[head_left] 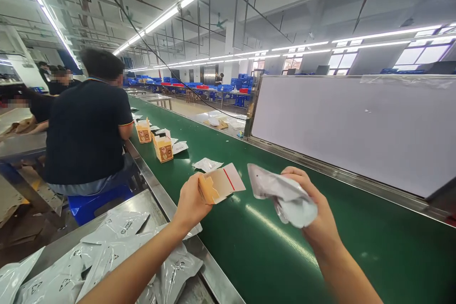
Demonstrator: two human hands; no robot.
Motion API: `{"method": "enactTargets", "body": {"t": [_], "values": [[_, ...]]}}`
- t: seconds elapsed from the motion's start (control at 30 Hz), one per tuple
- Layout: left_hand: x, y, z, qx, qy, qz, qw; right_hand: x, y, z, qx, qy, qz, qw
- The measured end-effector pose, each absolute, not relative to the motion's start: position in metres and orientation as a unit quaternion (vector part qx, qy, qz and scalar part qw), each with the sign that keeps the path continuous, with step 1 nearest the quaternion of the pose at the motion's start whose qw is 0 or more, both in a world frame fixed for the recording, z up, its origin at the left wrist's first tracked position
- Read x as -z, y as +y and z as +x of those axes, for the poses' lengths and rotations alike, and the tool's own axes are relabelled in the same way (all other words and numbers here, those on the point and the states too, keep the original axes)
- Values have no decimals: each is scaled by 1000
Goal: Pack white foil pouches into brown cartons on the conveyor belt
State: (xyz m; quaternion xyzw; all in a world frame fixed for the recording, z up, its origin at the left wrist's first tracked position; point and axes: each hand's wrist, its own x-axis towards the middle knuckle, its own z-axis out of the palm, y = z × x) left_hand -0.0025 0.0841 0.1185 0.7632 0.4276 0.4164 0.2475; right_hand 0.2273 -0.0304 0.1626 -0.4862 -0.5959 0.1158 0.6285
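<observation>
My left hand (pixel 190 202) is wrapped round a small yellow-orange carton (pixel 219 184). Its flaps are open, and a pale flap with a red strip points right. In my right hand (pixel 318 209) is a crumpled silver-white pouch (pixel 285 194), held above the green belt a little to the right of the carton. Carton and pouch are apart. A flat white packet (pixel 207 165) lies on the belt just behind the carton.
A green conveyor belt (pixel 263 251) runs away to the far left, carrying open cartons (pixel 163 147) and packets. Many silver pouches (pixel 110 247) are heaped on the metal table at my left. A seated person (pixel 89 128) is ahead left; a white panel (pixel 349 128) borders the belt's right side.
</observation>
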Motion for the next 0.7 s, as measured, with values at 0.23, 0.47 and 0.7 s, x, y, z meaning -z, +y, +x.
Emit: {"method": "enactTargets", "body": {"t": [0.23, 0.47, 0.7], "values": [[-118, 38, 11, -470, 385, 777, 162, -174, -55, 193, -3, -667, -497, 555], [-113, 31, 17, -478, 361, 800, 34, -166, -67, 188, 280, -737, -489, 373], [-110, 24, 23, -445, 297, 845, 4, -164, -71, 209, 123, -844, -426, 300]]}}
